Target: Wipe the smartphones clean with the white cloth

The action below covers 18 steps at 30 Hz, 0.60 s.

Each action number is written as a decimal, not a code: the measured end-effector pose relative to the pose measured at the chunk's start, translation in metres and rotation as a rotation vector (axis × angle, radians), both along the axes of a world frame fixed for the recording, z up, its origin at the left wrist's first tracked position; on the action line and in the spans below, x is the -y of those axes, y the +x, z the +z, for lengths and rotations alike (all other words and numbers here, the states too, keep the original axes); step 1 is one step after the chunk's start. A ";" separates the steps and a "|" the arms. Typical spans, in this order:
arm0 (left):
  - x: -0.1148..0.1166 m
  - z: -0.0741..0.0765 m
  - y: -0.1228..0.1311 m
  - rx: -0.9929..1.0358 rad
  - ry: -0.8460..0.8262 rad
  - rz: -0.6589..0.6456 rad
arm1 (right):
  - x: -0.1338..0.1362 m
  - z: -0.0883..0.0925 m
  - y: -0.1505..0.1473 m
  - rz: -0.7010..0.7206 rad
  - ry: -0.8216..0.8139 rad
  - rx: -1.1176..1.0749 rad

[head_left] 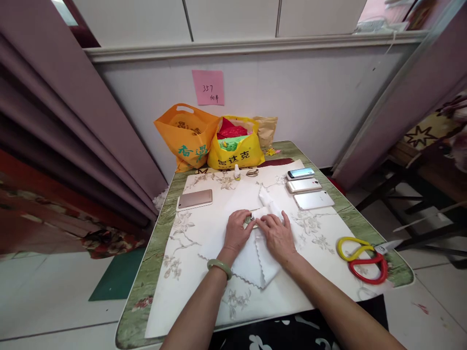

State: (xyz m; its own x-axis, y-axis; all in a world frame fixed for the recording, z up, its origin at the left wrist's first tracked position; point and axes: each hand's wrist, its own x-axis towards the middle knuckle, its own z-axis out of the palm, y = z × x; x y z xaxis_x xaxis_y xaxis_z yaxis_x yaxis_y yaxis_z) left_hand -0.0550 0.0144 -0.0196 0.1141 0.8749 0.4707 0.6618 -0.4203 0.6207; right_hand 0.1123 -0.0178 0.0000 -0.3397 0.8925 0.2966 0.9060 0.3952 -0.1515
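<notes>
A white cloth [251, 260] with zigzag-cut edges lies in front of me on the floral sheet. On it, between my hands, is a flat shiny thing [248, 220] with a pale edge; fingers and cloth cover most of it, so its kind cannot be made out. My left hand [238, 231], with a green bangle [219, 268] on the wrist, grips its left side, thumb and fingers bent. My right hand [278, 238] presses a folded part of the cloth [261, 212] against it with bent fingertips, close to my left thumb.
Several phones [314, 200] lie at the right, and a brown-backed phone [196, 198] at the left. Red-and-yellow scissors [368, 260] lie near the right edge, blades pointing outward. A small bottle [237, 172], an orange bag [189, 141] and a filled yellow bag [237, 150] stand at the back.
</notes>
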 end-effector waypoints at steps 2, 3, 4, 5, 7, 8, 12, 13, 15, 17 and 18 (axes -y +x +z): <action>0.000 -0.001 0.001 -0.021 0.007 -0.001 | -0.005 0.001 0.001 -0.079 -0.011 -0.008; 0.000 -0.001 0.001 -0.034 0.010 -0.002 | -0.008 0.001 0.000 -0.120 -0.017 -0.009; 0.000 -0.001 0.001 -0.051 0.016 0.001 | -0.011 0.002 -0.001 -0.150 -0.022 -0.008; 0.001 0.000 0.002 -0.069 0.024 0.006 | -0.013 0.002 -0.004 -0.162 -0.024 -0.006; 0.001 0.000 0.002 -0.105 0.044 0.023 | -0.015 0.003 -0.009 -0.135 -0.018 0.003; 0.002 0.000 0.002 -0.121 0.054 0.032 | -0.016 0.002 -0.011 -0.107 -0.012 0.006; 0.003 0.001 0.003 -0.161 0.096 0.054 | -0.021 0.001 -0.013 -0.105 -0.001 -0.022; 0.003 0.001 0.003 -0.169 0.109 0.056 | -0.022 0.001 -0.012 -0.129 -0.002 -0.031; 0.004 0.002 0.003 -0.188 0.126 0.058 | -0.023 0.001 -0.011 -0.126 0.005 -0.039; 0.005 0.003 0.004 -0.204 0.131 0.057 | -0.022 0.000 -0.009 -0.047 0.026 -0.045; 0.005 0.004 0.004 -0.209 0.131 0.058 | -0.021 -0.001 -0.008 -0.014 0.040 -0.056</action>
State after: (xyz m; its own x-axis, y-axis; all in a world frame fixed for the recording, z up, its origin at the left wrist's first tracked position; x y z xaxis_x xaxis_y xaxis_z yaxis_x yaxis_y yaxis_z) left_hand -0.0506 0.0092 -0.0154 0.1725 0.8160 0.5517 0.7956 -0.4456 0.4104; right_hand 0.1047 0.0029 -0.0011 -0.3095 0.8839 0.3506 0.9020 0.3897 -0.1862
